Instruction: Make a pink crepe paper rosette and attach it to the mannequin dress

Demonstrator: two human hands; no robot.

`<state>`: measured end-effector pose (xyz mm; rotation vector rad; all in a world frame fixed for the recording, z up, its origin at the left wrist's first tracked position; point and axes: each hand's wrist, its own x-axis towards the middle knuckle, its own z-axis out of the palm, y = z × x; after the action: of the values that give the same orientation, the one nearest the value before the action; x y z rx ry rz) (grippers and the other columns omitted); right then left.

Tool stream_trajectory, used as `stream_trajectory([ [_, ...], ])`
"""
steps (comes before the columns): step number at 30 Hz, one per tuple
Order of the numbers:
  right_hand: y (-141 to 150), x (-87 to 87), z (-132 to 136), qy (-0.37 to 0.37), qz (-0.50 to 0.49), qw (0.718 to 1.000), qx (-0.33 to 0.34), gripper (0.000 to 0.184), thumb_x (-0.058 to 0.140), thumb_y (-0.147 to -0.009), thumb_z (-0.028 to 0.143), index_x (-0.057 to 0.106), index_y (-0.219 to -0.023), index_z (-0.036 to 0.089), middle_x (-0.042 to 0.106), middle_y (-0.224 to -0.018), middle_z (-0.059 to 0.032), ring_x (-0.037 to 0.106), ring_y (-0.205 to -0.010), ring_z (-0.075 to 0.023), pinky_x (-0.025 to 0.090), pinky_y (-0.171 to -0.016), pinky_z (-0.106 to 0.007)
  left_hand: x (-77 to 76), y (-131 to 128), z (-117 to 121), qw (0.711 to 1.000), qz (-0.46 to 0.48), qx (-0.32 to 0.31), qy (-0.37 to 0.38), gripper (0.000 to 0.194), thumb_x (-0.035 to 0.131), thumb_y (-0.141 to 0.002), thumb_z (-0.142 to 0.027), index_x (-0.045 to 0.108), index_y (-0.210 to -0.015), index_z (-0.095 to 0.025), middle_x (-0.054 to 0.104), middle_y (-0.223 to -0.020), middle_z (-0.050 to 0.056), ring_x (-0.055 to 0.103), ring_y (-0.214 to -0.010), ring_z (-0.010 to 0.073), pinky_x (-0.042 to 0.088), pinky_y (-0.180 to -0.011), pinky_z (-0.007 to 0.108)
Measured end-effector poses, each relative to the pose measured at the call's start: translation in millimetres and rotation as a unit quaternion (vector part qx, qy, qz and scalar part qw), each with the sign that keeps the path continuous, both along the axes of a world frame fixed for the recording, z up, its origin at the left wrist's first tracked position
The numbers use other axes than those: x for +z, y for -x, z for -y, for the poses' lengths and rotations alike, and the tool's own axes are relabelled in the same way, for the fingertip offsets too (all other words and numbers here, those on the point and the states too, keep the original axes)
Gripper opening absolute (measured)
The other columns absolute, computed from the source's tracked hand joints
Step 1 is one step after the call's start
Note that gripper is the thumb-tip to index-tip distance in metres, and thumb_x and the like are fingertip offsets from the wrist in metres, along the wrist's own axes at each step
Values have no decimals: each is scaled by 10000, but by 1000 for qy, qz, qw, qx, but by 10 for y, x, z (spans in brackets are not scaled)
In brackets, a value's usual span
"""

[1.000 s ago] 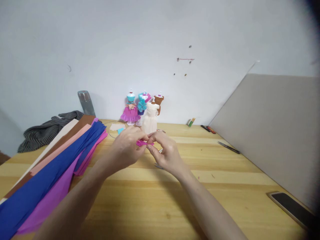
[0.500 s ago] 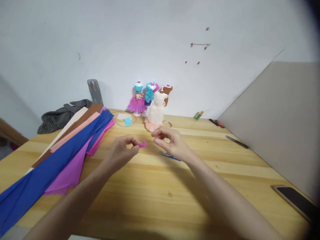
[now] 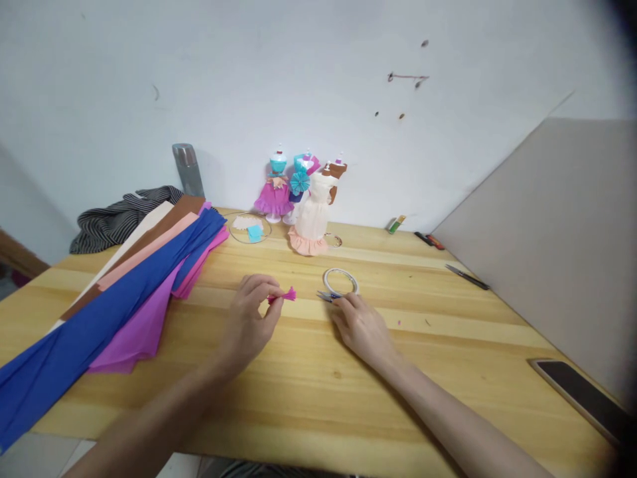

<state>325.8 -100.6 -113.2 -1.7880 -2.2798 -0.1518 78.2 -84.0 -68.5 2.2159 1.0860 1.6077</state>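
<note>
Between thumb and fingertips, my left hand (image 3: 253, 309) pinches a small gathered piece of magenta crepe paper (image 3: 288, 295) above the table. My right hand (image 3: 363, 325) is down on the tabletop, its fingers closed over the blue handle of a pair of thread snips (image 3: 327, 296); the blades point left and most of the handle is hidden. A white ring-shaped roll of tape (image 3: 341, 271) lies just behind the snips. Further back stand several small dress forms in paper clothes, one in a cream dress (image 3: 312, 219) with a peach ruffle.
Long crepe paper sheets (image 3: 124, 292) lie piled at the left, beside a striped cloth (image 3: 124, 216) and a flask (image 3: 188, 171). A wire hoop (image 3: 231, 237) surrounds paper scraps. On the right are a phone (image 3: 577, 398), a dark pointed tool (image 3: 466, 276) and a glue stick (image 3: 397, 224).
My right hand has come down from the air beside the left onto the snips. The magenta piece in my left hand now shows a flared, fringed end. The view has shifted slightly.
</note>
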Motion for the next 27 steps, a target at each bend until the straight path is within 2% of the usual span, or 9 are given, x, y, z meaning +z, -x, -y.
stream_trajectory([
  [3,44,1,-54,-13,13,1000,-8,223,482,-894,129,627,-1063,129,642,-995,-150,573,-928,-282,477,-781,-372,9,29,33,996,-43,35,-65,160,570,-822,-55,598,-812,-212,632,-851,40,572,-845,177,499,-769,345],
  [6,39,-14,-92,3,4,1000,6,236,461,-892,94,649,-1033,122,645,-985,-150,572,-916,-278,482,-807,-389,11,41,43,993,-57,53,-83,174,574,-815,-39,589,-827,-212,623,-847,40,554,-835,179,499,-751,344],
  [13,-18,-21,-59,53,-131,990,21,287,528,-833,59,651,-1078,145,619,-1051,-120,619,-917,-212,506,-839,-330,-59,29,19,991,-61,73,-91,187,594,-779,-26,587,-806,-211,623,-811,32,553,-809,179,489,-752,342],
  [16,3,-4,-25,50,-57,997,-4,152,515,-873,126,652,-940,135,633,-978,-141,607,-909,-250,486,-798,-352,-126,-17,1,997,0,75,-32,150,595,-765,-56,605,-746,-205,628,-783,24,567,-798,171,482,-745,322],
  [18,29,10,-15,30,-21,999,-12,116,507,-878,148,619,-904,129,635,-942,-159,586,-907,-280,461,-779,-377,-161,-62,-11,993,84,68,56,100,608,-747,-112,610,-692,-196,630,-761,18,589,-787,164,485,-747,308],
  [21,97,57,-5,30,-123,992,-1,99,450,-874,133,532,-925,152,625,-859,-123,566,-798,-245,439,-704,-352,-178,-125,-16,943,216,23,254,109,643,-730,-240,613,-647,-175,641,-715,11,620,-712,152,495,-686,281],
  [23,185,121,27,61,-286,956,21,46,416,-900,195,461,-910,191,577,-762,-46,527,-664,-184,423,-625,-302,-173,-151,-4,907,261,-6,332,135,659,-723,-280,624,-659,-167,666,-727,17,643,-703,154,501,-665,271],
  [24,245,162,58,90,-370,924,32,64,407,-921,255,435,-890,206,524,-699,-2,492,-599,-158,410,-586,-280,-169,-158,6,905,269,-12,331,123,659,-723,-272,628,-666,-167,680,-747,23,655,-723,158,506,-676,273],
  [27,481,306,211,182,-567,802,50,260,416,-926,461,434,-981,208,382,-604,74,368,-454,-107,309,-447,-227,-157,-165,45,947,243,10,208,44,631,-733,-177,632,-689,-179,697,-797,28,666,-797,161,516,-727,281],
])
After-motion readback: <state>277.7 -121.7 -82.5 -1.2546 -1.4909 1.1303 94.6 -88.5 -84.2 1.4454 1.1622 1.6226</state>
